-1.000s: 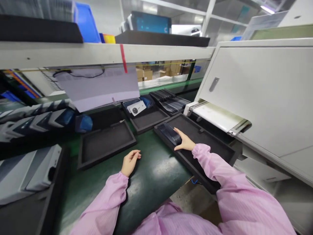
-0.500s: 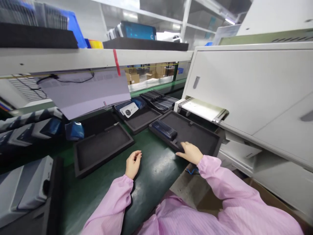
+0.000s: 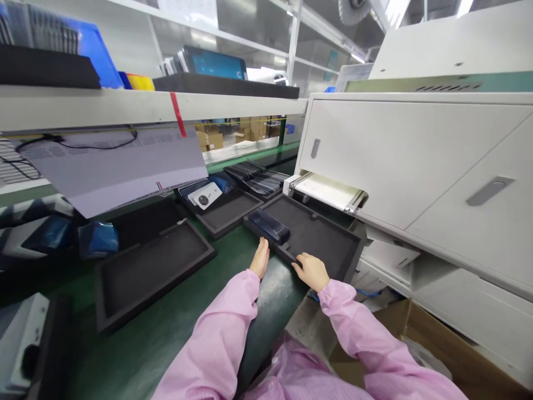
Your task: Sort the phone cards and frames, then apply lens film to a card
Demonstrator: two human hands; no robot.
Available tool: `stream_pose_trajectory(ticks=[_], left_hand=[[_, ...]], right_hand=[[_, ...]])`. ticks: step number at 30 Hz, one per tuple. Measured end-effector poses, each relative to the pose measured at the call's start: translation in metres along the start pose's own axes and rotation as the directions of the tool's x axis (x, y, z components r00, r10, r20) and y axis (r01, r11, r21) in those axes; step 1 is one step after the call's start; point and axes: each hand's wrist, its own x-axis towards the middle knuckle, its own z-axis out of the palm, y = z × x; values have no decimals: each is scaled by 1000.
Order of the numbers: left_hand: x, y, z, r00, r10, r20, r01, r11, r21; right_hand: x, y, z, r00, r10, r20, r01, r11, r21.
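Note:
A black foam tray (image 3: 325,247) lies at the right end of the green bench, under a white machine's outlet. A stack of dark blue flat parts (image 3: 269,225) sits in its left corner. My right hand (image 3: 311,271) grips the tray's near edge, fingers curled over the rim. My left hand (image 3: 260,258) reaches forward with fingers straight and together, its tips touching the tray's left near edge, just below the stack. Both arms wear pink sleeves.
Another black tray (image 3: 152,272) lies to the left, and a third (image 3: 231,211) behind holds a white device (image 3: 204,195). More dark parts (image 3: 258,178) are stacked further back. A white machine (image 3: 416,166) fills the right side. A paper sheet (image 3: 112,166) hangs from the shelf.
My left hand moved from resting on the green mat forward to the tray's left edge. My right hand left the stack of parts and took hold of the tray's near rim.

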Motion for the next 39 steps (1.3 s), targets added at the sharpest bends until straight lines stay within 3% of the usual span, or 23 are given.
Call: stream_pose_trajectory(ticks=[4, 7, 9, 11, 13, 16, 18, 21, 24, 26, 28, 30, 35, 39], left_hand=[[-3, 2, 2, 997, 5, -82, -7, 1000, -28], [-9, 8, -9, 991, 39, -127, -41, 999, -9], [-22, 13, -25, 990, 66, -128, -63, 998, 29], [-44, 17, -45, 987, 99, -124, -89, 992, 85], [-70, 21, -69, 980, 145, -136, -124, 981, 152], [-102, 32, -108, 954, 231, -194, -180, 951, 251], [-115, 41, -132, 923, 288, -254, -205, 929, 309], [-128, 55, -162, 859, 367, -357, -228, 898, 376], [-139, 62, -182, 788, 430, -440, -239, 873, 425], [-141, 63, -188, 753, 461, -469, -242, 857, 455], [-138, 61, -185, 746, 484, -457, -245, 838, 488], [-129, 60, -175, 769, 499, -400, -254, 813, 524], [-93, 61, -143, 845, 502, -185, -301, 732, 611], [-71, 65, -135, 879, 471, -80, -312, 693, 650]], right_hand=[[0, 4, 3, 999, -34, -11, 34, 999, 5], [5, 10, 5, 996, -69, -49, 70, 997, 20], [8, 11, 1, 978, -114, -177, 131, 987, 90], [8, 3, -9, 929, -117, -351, 196, 960, 201], [5, -18, -21, 886, -97, -453, 274, 899, 342], [-1, -74, -25, 882, -214, -419, 436, 707, 556], [-5, -118, -15, 858, -348, -377, 513, 590, 624], [-15, -169, 10, 818, -472, -328, 553, 490, 674], [-23, -191, 26, 787, -552, -274, 552, 435, 711], [-18, -195, 25, 777, -580, -244, 545, 426, 722], [4, -199, 17, 791, -570, -224, 527, 448, 722], [47, -209, 5, 829, -517, -215, 496, 500, 710], [204, -256, -24, 924, -309, -225, 380, 686, 621], [306, -290, -22, 944, -234, -234, 321, 814, 485]])
